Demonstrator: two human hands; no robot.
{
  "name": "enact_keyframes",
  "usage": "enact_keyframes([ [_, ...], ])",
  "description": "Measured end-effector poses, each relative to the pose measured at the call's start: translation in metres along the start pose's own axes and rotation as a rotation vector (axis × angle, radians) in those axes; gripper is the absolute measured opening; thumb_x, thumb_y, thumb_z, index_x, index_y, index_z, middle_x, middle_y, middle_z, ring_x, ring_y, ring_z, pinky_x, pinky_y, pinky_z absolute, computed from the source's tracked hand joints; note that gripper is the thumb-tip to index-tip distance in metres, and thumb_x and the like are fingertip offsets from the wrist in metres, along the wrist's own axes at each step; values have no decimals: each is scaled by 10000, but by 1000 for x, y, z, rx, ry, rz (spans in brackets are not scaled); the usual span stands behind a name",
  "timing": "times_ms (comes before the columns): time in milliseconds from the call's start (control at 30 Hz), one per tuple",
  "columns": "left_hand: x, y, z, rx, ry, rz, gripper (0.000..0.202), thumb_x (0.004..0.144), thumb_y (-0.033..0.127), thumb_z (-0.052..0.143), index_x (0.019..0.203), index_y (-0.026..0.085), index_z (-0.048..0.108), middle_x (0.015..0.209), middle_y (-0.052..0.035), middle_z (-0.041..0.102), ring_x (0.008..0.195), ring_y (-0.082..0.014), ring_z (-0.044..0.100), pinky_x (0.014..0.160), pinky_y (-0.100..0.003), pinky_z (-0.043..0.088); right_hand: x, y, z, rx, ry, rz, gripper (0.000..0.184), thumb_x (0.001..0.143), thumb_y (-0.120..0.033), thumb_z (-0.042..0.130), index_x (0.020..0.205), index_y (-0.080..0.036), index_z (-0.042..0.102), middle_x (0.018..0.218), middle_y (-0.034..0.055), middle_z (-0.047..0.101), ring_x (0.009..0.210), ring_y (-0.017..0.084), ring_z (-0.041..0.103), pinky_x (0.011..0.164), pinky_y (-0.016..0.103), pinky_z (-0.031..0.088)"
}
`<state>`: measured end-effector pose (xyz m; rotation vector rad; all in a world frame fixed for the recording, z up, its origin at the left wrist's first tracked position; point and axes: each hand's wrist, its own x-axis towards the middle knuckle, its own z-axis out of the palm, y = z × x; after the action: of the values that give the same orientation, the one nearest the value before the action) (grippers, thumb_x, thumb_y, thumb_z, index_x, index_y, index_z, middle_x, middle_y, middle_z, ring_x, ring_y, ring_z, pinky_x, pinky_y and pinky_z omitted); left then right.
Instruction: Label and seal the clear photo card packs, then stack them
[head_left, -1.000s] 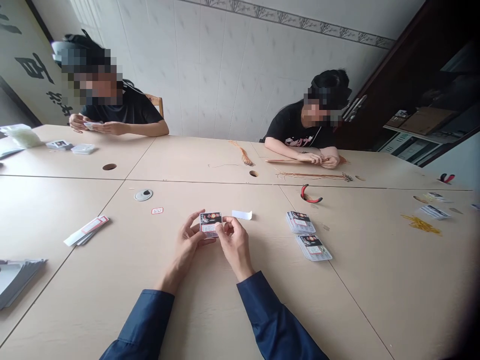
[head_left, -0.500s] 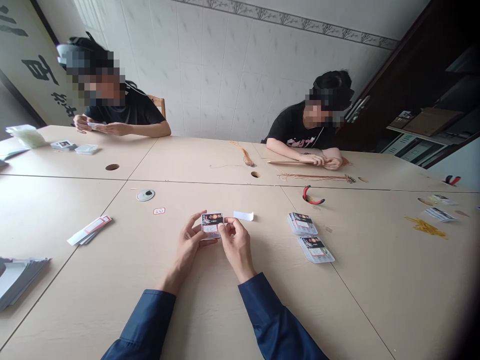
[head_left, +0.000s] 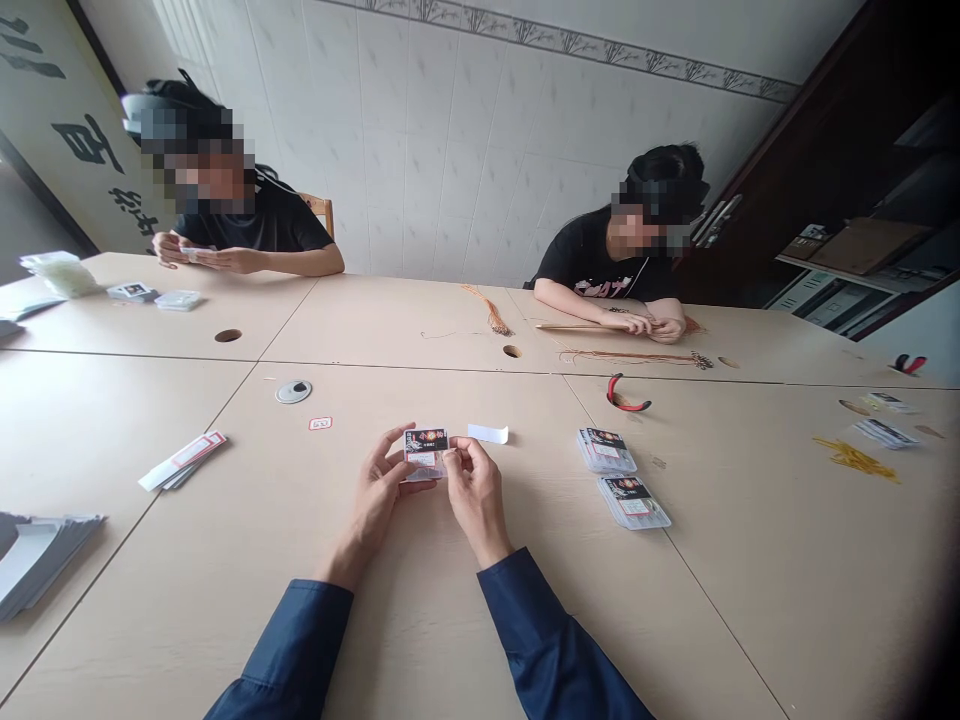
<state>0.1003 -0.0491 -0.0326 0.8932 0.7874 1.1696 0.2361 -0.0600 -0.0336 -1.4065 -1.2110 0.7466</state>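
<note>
Just beside packet (head_left: 425, 452) lies white slip (head_left: 487, 433).

Both hands, left hand (head_left: 377, 492) and right hand (head_left: 474, 493), pinch a small packet (head_left: 426, 452) above the table (head_left: 225, 560).

On the pale wall banner (head_left: 45, 120) at the left stand big black Chinese characters; one reads like "百". The print on the small dark-labelled clear packet (head_left: 426, 452) is too small to read.

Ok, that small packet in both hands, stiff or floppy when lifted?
The small packet looks thin and flat, so probably light. Only fingertips of the left hand and right hand hold it level, suggesting some stiffness. Its glossy clear wrap may be slippery.
</note>
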Motion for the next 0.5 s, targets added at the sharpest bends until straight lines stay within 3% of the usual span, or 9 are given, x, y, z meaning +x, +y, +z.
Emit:
enact_keyframes([
  [333,0,-2,-1,-15,12,15,540,784,331,731,1279,233,539,1063,-84,716,883,-230,703,798,-392,584,-1,-4,0,-30,3,7,300,837,-455,569,905,-166,612,660,-22,524,628,149,511,635,255,443],
  [500,2,-5,-2,-14,16,20,501,804,395,714,1245,221,553,1038,-92,718,828,-221,706,767,-379,586,-1,-3,0,-24,3,-25,288,846,-437,546,904,-163,610,660,-20,520,619,146,500,609,249,428],
])
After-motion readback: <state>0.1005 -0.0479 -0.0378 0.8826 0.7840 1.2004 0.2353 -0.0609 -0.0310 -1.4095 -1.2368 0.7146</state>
